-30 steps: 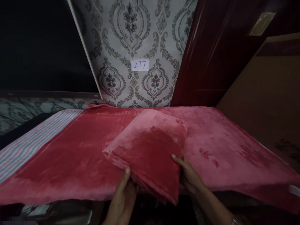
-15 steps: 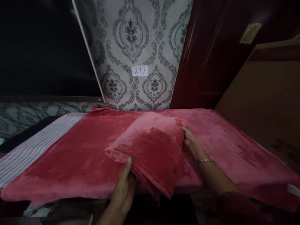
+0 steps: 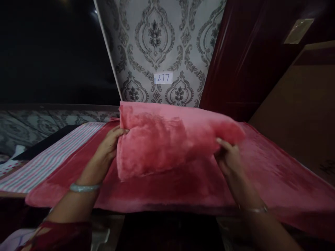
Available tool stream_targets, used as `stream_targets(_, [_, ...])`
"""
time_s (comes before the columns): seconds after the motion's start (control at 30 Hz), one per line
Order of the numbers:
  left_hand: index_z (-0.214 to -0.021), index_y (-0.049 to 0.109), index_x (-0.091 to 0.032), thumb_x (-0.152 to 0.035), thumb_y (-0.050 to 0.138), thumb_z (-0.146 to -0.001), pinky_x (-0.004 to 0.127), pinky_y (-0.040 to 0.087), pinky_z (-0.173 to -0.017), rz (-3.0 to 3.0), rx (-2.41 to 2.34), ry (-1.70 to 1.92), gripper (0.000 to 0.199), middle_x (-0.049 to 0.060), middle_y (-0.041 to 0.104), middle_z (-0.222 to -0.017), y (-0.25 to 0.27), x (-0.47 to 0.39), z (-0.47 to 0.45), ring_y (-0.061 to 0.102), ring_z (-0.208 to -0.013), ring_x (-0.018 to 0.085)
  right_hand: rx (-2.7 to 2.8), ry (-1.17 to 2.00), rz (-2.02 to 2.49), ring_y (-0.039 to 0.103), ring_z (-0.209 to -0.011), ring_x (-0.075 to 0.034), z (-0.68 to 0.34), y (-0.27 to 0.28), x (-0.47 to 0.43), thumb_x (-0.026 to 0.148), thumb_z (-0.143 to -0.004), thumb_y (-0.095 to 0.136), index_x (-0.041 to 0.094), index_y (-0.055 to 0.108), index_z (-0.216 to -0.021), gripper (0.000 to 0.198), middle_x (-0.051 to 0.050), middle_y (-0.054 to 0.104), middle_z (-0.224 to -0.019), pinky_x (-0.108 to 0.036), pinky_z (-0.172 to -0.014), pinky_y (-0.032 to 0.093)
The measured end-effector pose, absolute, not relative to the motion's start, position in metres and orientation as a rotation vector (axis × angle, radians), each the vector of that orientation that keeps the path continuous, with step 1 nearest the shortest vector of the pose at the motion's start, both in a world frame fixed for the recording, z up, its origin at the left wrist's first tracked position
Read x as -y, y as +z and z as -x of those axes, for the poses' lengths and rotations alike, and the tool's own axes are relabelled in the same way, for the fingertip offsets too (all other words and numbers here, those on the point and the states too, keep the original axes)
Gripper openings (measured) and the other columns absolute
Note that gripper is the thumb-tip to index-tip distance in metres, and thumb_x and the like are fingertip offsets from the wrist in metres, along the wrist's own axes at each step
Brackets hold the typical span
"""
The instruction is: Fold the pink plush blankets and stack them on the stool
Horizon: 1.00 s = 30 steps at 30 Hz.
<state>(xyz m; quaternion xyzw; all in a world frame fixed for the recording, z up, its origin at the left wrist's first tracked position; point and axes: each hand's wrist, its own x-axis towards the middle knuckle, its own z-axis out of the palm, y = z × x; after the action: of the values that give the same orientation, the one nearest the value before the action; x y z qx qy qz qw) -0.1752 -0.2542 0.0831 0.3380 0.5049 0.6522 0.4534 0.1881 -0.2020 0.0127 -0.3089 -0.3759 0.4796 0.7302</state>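
In the middle of the frame, the left hand (image 3: 111,141) grips the left edge of the folded pink-red cloth (image 3: 162,139) and the right hand (image 3: 229,158) pinches its lower right edge, holding it up over the spread red cloth (image 3: 277,170). This lower cloth stretches widely toward the right, its left edge meeting a striped cloth (image 3: 56,157); beyond, the dark screen (image 3: 52,52) bounds the upper left and a patterned wall (image 3: 155,35) the upper centre.

Pink and red mottled the held cloth (image 3: 159,143); pink, grey and white stripes lined the sheet (image 3: 59,153); grey scrolls patterned the wallpaper (image 3: 179,45).
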Motion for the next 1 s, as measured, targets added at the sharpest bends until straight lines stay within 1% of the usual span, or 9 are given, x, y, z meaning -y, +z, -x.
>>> stream_targets(0.13, [-0.091, 0.073, -0.014, -0.012, 0.083, -0.041, 0.040, 0.060, -0.079, -0.679, -1.371, 1.361, 0.050, 0.012, 0.077, -0.084, 0.026, 0.269, 0.188, 0.074, -0.090, 0.034, 0.734, 1.406, 0.950, 0.074, -0.089, -0.027, -0.201, -0.057, 0.253, 0.021, -0.061, 0.078, 0.025, 0.068, -0.086, 0.027, 0.000, 0.075, -0.081, -0.041, -0.080, 0.065])
stream_targets(0.23, [-0.098, 0.072, -0.020, -0.014, 0.086, -0.043, 0.043, 0.058, -0.092, -0.611, -1.427, 1.354, 0.057, 0.011, 0.078, -0.095, -0.012, 0.279, 0.189, 0.071, -0.107, 0.035, 0.675, 1.527, 1.065, 0.075, -0.080, -0.026, -0.216, -0.080, 0.265, 0.023, -0.059, 0.084, 0.025, 0.069, -0.089, 0.034, 0.000, 0.076, -0.083, -0.044, -0.077, 0.066])
stream_targets(0.33, [-0.097, 0.070, -0.021, -0.014, 0.087, -0.047, 0.043, 0.058, -0.094, -0.578, -1.477, 1.394, 0.052, 0.011, 0.077, -0.099, -0.024, 0.281, 0.193, 0.069, -0.112, 0.035, 0.747, 1.525, 1.129, 0.075, -0.084, -0.027, -0.235, -0.081, 0.260, 0.025, -0.056, 0.087, 0.027, 0.068, -0.097, 0.045, -0.001, 0.077, -0.091, -0.047, -0.079, 0.065])
stream_targets(0.47, [-0.095, 0.071, -0.021, -0.010, 0.084, -0.054, 0.038, 0.054, -0.101, -0.715, -1.637, 1.632, 0.044, 0.011, 0.072, -0.115, -0.010, 0.285, 0.190, 0.058, -0.130, 0.034, 1.009, 1.030, 1.293, 0.069, -0.112, -0.029, -0.254, -0.066, 0.248, 0.034, -0.065, 0.083, 0.032, 0.061, -0.130, 0.068, -0.005, 0.072, -0.122, -0.051, -0.099, 0.056])
stream_targets(0.57, [-0.099, 0.075, -0.022, -0.008, 0.083, -0.059, 0.039, 0.041, -0.115, -1.074, -1.585, 1.649, 0.042, 0.010, 0.069, -0.124, 0.008, 0.298, 0.160, 0.049, -0.139, 0.034, 1.342, 0.581, 1.236, 0.055, -0.134, -0.031, -0.239, -0.041, 0.240, 0.040, -0.081, 0.073, 0.031, 0.057, -0.141, 0.063, -0.007, 0.058, -0.147, -0.054, -0.115, 0.041])
stream_targets(0.67, [-0.102, 0.079, -0.024, -0.013, 0.084, -0.064, 0.046, 0.024, -0.125, -1.444, -1.331, 1.260, 0.040, 0.011, 0.072, -0.123, 0.014, 0.310, 0.114, 0.055, -0.133, 0.036, 1.874, 0.614, 0.982, 0.050, -0.140, -0.027, -0.192, -0.015, 0.231, 0.040, -0.096, 0.055, 0.031, 0.065, -0.135, 0.041, -0.004, 0.060, -0.145, -0.051, -0.123, 0.029])
stream_targets(0.77, [-0.109, 0.078, -0.025, -0.017, 0.083, -0.067, 0.049, 0.016, -0.126, -1.649, -1.181, 1.095, 0.043, 0.013, 0.071, -0.127, -0.002, 0.314, 0.083, 0.053, -0.136, 0.037, 2.424, 0.749, 0.646, 0.040, -0.148, -0.023, -0.139, -0.005, 0.214, 0.036, -0.103, 0.041, 0.030, 0.057, -0.145, 0.046, -0.003, 0.051, -0.155, -0.049, -0.126, 0.023])
stream_targets(0.87, [-0.125, 0.073, -0.027, -0.021, 0.077, -0.075, 0.051, 0.013, -0.126, -1.861, -1.223, 1.061, 0.050, 0.011, 0.066, -0.138, -0.029, 0.311, 0.081, 0.048, -0.142, 0.036, 2.828, 0.647, 0.507, 0.024, -0.155, -0.024, -0.105, -0.012, 0.189, 0.034, -0.104, 0.038, 0.025, 0.044, -0.155, 0.052, -0.005, 0.038, -0.163, -0.052, -0.127, 0.012])
stream_targets(1.0, [-0.138, 0.063, -0.031, -0.025, 0.069, -0.088, 0.049, 0.021, -0.125, -2.134, -1.247, 1.005, 0.051, 0.009, 0.060, -0.146, -0.055, 0.310, 0.095, 0.049, -0.142, 0.031, 3.034, 0.393, 0.480, 0.013, -0.157, -0.026, -0.093, -0.026, 0.148, 0.044, -0.104, 0.043, 0.025, 0.033, -0.160, 0.060, -0.007, 0.027, -0.167, -0.055, -0.126, 0.004])
